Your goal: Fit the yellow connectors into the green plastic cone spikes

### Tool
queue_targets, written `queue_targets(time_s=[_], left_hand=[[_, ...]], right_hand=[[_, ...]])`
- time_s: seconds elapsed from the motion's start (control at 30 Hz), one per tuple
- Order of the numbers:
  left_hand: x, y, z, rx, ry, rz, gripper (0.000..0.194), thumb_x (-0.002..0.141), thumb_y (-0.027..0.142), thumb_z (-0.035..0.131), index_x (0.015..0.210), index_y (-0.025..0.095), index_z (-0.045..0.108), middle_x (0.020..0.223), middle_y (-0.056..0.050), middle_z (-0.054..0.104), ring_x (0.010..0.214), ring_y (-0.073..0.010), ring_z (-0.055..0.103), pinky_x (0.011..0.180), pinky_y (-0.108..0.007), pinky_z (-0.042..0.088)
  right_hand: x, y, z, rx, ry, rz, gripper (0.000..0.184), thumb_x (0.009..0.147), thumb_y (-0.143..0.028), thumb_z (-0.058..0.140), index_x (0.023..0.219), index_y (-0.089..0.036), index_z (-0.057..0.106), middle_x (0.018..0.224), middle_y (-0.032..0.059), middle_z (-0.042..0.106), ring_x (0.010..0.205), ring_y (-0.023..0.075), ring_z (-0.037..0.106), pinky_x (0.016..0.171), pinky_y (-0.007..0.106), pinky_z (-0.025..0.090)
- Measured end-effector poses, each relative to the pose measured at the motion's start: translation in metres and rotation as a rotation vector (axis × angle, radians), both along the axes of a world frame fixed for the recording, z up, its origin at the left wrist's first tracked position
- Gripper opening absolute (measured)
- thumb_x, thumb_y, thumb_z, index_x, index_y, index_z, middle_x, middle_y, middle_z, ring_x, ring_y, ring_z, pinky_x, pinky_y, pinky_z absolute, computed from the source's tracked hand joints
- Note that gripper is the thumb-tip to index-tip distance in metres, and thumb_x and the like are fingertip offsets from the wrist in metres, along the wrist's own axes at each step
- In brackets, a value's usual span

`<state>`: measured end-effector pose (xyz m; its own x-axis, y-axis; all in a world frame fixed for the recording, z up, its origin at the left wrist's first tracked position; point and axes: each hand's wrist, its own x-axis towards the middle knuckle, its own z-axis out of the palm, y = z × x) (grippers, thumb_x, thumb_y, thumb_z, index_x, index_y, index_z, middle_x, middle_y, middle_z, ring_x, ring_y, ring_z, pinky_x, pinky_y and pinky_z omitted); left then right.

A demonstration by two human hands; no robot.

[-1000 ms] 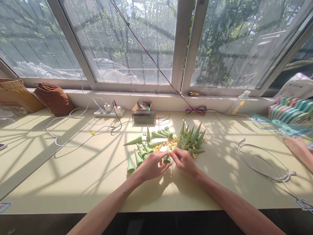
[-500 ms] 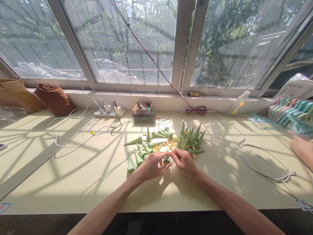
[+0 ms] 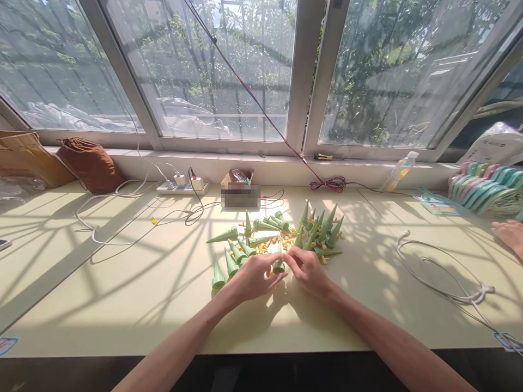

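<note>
A green plastic cone-shaped spike (image 3: 279, 266) is held upright between my hands, its wide end down. My left hand (image 3: 255, 276) is closed on its left side, thumb and fingers around it. At the spike's right side, my right hand (image 3: 308, 270) pinches with thumb and forefinger; whatever is between those fingertips is too small to make out. Small yellow-orange plastic pieces (image 3: 288, 237) lie in a pile just beyond my hands. More green spikes (image 3: 231, 264) stand and lie to the left, and an upright cluster of spikes (image 3: 321, 228), several with yellow pieces attached, is at the right.
A small cardboard box (image 3: 241, 178) and a power strip (image 3: 182, 188) sit by the window. A coiled grey cable (image 3: 441, 291) lies at right. Another person's hand (image 3: 510, 235) rests near pastel hangers (image 3: 486, 188). A bottle (image 3: 402, 171) leans at the sill.
My hands and the spike have hardly moved. The other person's hand at the right edge has drawn away to the right, off the hangers' near side.
</note>
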<state>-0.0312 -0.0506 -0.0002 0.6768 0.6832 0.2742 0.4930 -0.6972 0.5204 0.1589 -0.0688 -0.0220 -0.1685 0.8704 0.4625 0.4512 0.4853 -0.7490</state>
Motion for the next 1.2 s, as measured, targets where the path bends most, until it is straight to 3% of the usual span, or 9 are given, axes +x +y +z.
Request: queue_targets(time_s=[1.2], left_hand=[[-0.0001, 0.0000, -0.0016, -0.012, 0.035, 0.020, 0.026, 0.089, 0.029, 0.062, 0.113, 0.020, 0.064, 0.083, -0.003, 0.070, 0.062, -0.0143, 0.062, 0.060, -0.025, 0.049]], right_hand=[[0.0007, 0.0007, -0.0025, 0.017, 0.006, 0.011, 0.030, 0.096, -0.029, 0.049, 0.067, -0.019, 0.047, 0.058, -0.0044, 0.043, 0.051, 0.0092, 0.037, 0.051, 0.024, 0.029]])
